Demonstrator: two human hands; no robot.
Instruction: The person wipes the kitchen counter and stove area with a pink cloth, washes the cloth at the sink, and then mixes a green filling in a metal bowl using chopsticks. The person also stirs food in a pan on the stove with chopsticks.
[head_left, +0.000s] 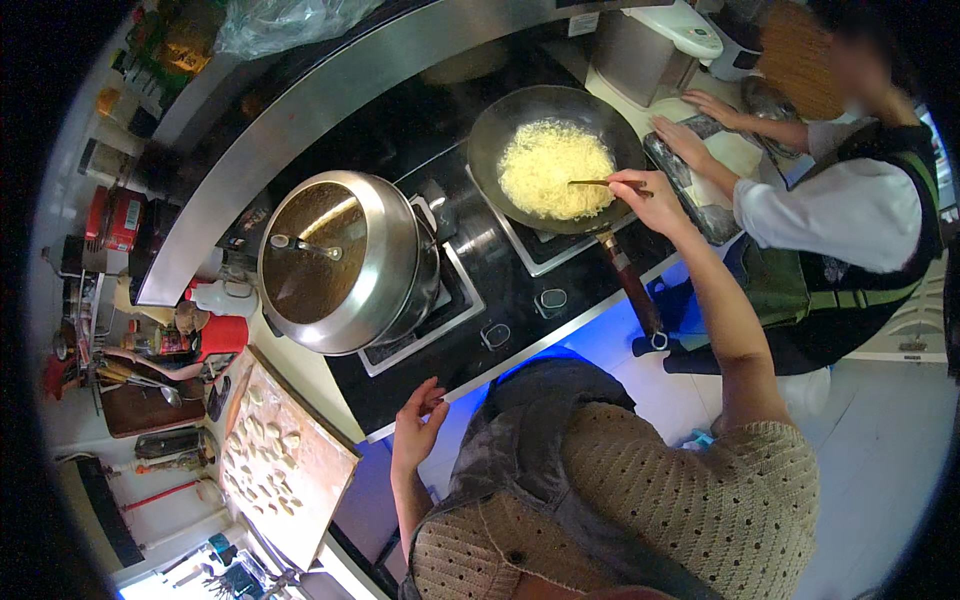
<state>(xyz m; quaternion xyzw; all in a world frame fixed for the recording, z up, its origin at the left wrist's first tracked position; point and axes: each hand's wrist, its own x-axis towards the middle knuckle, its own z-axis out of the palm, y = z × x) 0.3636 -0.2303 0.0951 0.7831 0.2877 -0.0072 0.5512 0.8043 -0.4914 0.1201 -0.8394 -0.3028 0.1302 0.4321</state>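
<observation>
My right hand (651, 201) grips a pair of chopsticks (589, 182), whose tips reach into pale yellow noodles (551, 169). The noodles lie in liquid in a dark wok (491, 135) on the right burner, and the wok's wooden handle (634, 285) points toward me. Near the front edge of the black glass cooktop (450, 360), my left hand (420, 424) hangs with fingers loosely curled and apart, holding nothing. Left of the wok, a large steel pot (390, 255) stands on the other burner under a domed lid with a glass window (311, 217).
At the right, a co-worker's hands (694, 131) rest at a film-covered tray (716, 217) beside an electric water boiler (649, 56). Several dough pieces (262, 457) lie on a floured board (307, 510) at the left. A steel hood edge (300, 112) curves above the cooktop.
</observation>
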